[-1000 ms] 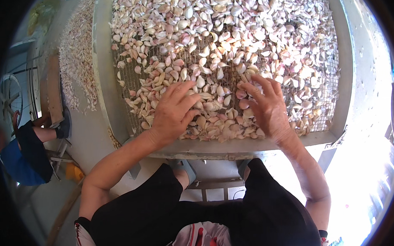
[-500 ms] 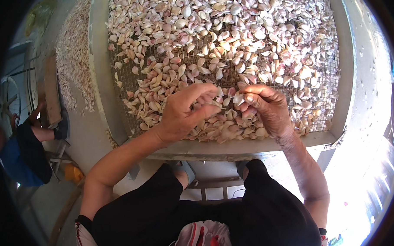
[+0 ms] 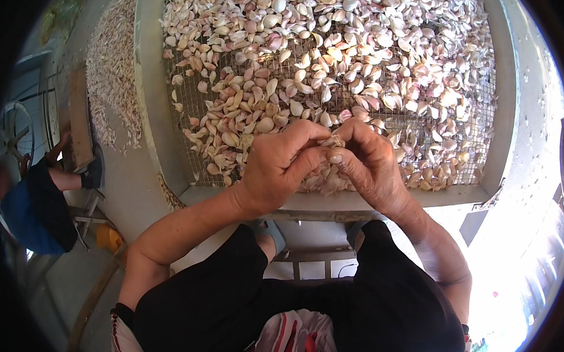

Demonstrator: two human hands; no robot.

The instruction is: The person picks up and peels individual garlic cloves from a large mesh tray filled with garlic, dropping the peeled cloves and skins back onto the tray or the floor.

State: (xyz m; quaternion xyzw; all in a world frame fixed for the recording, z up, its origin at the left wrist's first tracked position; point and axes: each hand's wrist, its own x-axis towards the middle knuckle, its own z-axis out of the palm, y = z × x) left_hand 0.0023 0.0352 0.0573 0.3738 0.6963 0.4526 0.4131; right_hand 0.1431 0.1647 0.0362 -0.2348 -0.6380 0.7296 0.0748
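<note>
A small garlic piece is positioned above the near part of the mesh tray, pinched by the fingertips of the left hand and right hand. The 2 hands, apart 0.5 s ago, now meet; both engage 1 piece. Fingers mostly obscure it. Loose cloves surround the hands. Left of the tray: 1 further garlic pile, then 1 co-worker.

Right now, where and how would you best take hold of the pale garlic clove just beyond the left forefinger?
Probably by the plump middle of the pale garlic clove, pinched across its narrower width from above: it lies on the wire mesh with its upper surface uncovered, while the left hand sits close on the near side.
</note>
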